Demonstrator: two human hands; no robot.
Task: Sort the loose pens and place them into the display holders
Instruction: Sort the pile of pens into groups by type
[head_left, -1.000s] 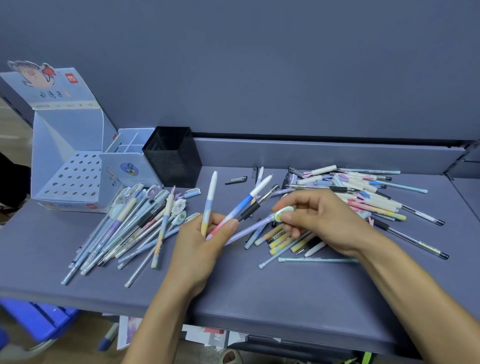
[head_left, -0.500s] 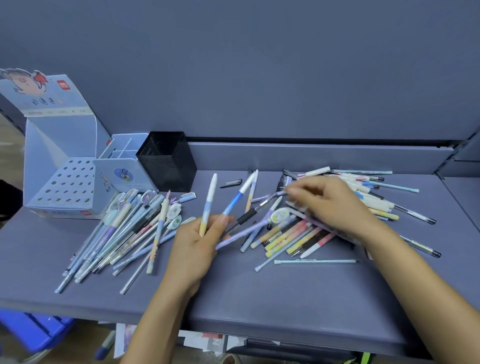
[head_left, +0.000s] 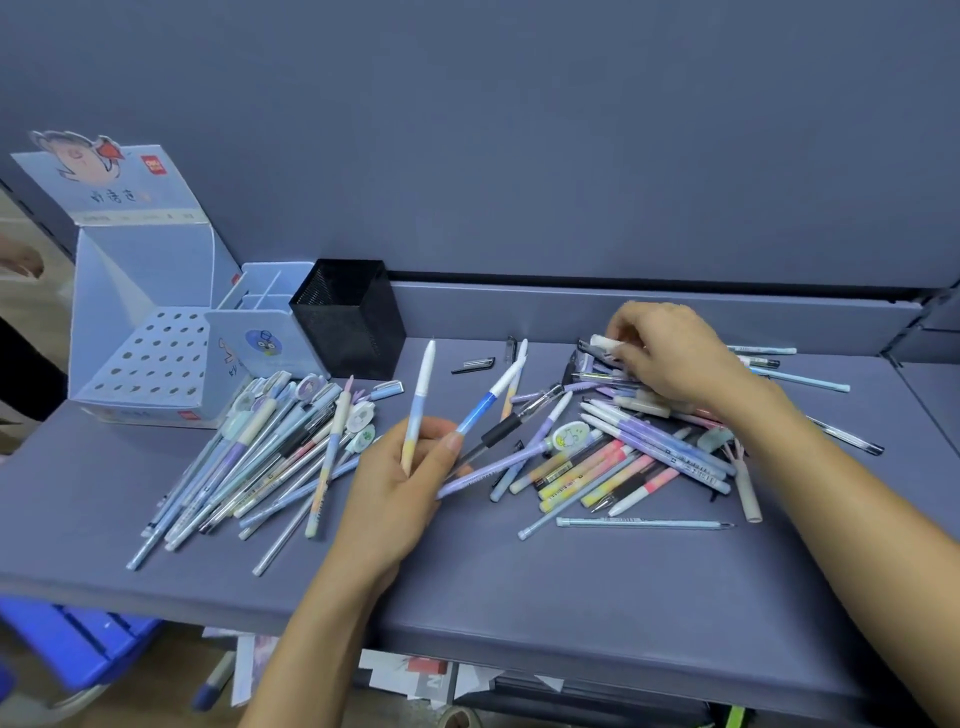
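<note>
Below the front edge: a blue crate (head_left: 78, 639) on the floor at left.

Shelf (head_left: 571, 597): grey, its front strip bare. A teal pen (head_left: 644, 523) lies alone, crosswise, just in front of the right heap.

Left hand (head_left: 395, 483): centre front, raised over the shelf, fingers and thumb curled round a fan of pens. The gradient pen (head_left: 418, 410), white-capped, stands nearly upright in the grip. The blue pen (head_left: 483, 405) leans right from the same grip. Further pens spread right from under the thumb; how many are actually gripped cannot be told.

Left heap (head_left: 249, 467): slim pastel pens, roughly parallel, tops pointing towards the holders, lying flat just left of the left hand.

Right heap (head_left: 623, 467): mixed pens, crossed and unsorted, right of centre.

Right hand (head_left: 675, 358): palm down over the far part of the right heap, fingers bent, fingertips pinching the end of a white pen (head_left: 605, 343).

Black cap (head_left: 472, 365): loose, between the heaps, near the mesh cup.

Rear left, against the back wall: mesh cup (head_left: 353, 322), black, upright; divided holder (head_left: 260, 322), touching its left side; display box (head_left: 150, 358) with a perforated tray, furthest left. No pen stands up above the rim of any of the three.
</note>
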